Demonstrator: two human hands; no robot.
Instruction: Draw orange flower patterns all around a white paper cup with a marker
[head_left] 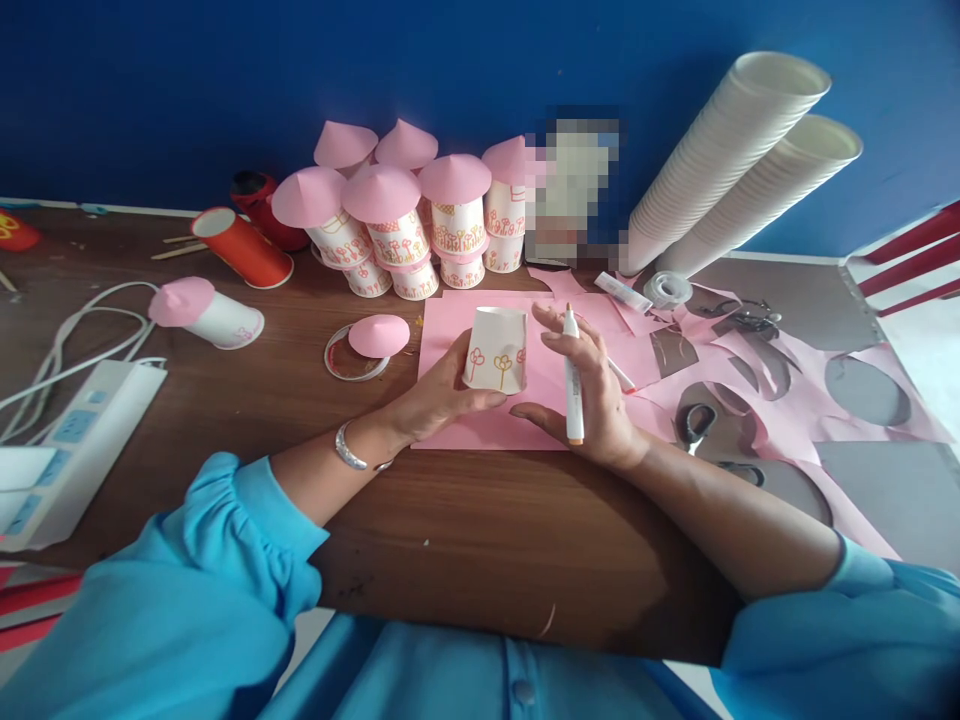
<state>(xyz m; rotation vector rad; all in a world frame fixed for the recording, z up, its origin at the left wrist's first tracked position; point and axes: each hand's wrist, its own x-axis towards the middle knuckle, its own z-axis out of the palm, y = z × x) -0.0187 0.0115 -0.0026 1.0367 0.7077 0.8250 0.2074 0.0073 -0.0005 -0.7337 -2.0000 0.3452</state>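
My left hand [442, 385] is closed around a white paper cup [496, 340], which has flowers drawn on it in red and ochre lines. The cup is held just above a stack of pink paper sheets [450, 425]. To its right, my right hand [600, 400] has a white marker [573, 390] held between its fingers, tip pointing up and apart from the cup. A second, thin pen [621, 376] with a red end lies on the pink paper, partly behind my right hand.
Decorated cups with pink paper cones [382, 195] stand at the back. Tall stacks of white cups [720, 165] lean on the blue wall. Cut pink scraps [795, 370], black-handled scissors [697, 422] and a tape roll [667, 290] lie right. A power strip [97, 440] lies left.
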